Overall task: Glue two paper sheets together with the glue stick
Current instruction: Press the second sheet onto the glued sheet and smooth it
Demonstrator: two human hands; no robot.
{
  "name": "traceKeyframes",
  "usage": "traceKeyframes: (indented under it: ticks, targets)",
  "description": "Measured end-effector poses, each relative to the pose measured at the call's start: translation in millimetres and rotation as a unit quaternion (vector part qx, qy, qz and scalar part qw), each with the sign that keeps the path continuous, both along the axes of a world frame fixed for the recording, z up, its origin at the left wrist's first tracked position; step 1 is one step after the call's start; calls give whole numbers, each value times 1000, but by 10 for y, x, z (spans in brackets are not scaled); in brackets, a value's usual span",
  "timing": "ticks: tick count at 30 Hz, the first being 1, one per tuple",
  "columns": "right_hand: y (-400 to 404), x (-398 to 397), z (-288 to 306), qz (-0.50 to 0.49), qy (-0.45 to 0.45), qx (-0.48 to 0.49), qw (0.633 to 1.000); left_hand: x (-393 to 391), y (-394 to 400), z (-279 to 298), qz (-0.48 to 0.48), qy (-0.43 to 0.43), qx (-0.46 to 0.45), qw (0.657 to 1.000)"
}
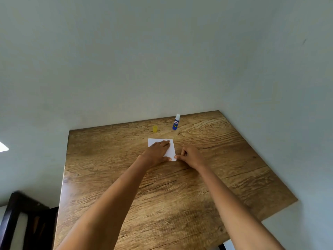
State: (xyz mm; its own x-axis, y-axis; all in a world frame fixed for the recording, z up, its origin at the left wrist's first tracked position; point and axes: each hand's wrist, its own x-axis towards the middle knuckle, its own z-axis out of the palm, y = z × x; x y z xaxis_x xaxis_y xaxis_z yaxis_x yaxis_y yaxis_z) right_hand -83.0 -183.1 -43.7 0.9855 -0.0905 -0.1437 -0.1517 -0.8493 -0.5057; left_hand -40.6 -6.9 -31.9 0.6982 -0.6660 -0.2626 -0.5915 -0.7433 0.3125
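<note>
In the head view, a white paper (170,147) lies flat on the wooden table (216,168) just above the middle of the frame, and from here it reads as one square; whether a second sheet sits squarely beneath it I cannot tell. The left hand (158,152) rests spread and palm-down across the paper, fingers flat and holding nothing, which looks like pressing the sheet so it stays put or bonds. The right hand (189,156) sits just right of it, fingers curled narrow, with thumb and forefinger pinched at the paper's lower right corner, seemingly to line up or check that corner while the other hand anchors the rest. Above the paper, toward the far edge of the table, the glue stick (176,122) stands upright with its white glue tip exposed, well apart from both hands, likely parked out of the way. Its yellow cap (155,128) stands separately to the left, so the stick is open. The tube is blue with a red-and-white round label and a small yellow mark below it; the lettering is too small to read. A dark chair (21,222) shows at the lower left of the frame.
</note>
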Motion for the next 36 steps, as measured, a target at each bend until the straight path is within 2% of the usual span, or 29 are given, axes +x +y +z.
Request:
traceKeyframes:
  ticks: [4,6,8,10,13,17,20,23,28,36]
  targets:
    - [4,-118,4,-14,-12,26,999,-84,22,48,18,1,-10,1000]
    - [57,-133,23,-55,-45,49,996,-110,34,-17,75,-24,-74,994]
    - [190,-108,80,-84,-101,23,991,-121,88,-121,176,-87,-170,966]
    - [365,-28,108,-39,-128,-28,991,-106,201,-191,247,-137,-205,937]
    - [615,127,83,72,-98,-50,991,12,407,-250,269,-144,-174,936]
    - [762,287,-30,123,-78,-102,984,133,481,-229,257,-109,-117,953]
    - [757,338,-63,143,-72,-147,976,159,465,-239,249,-111,-87,958]
    - [735,356,-77,152,-71,-146,975,197,504,-226,236,-102,-65,964]
    - [730,363,-96,150,-71,-142,976,185,628,-215,181,-53,21,982]
    - [734,343,-83,152,-70,-152,974,152,712,-199,122,-27,95,988]
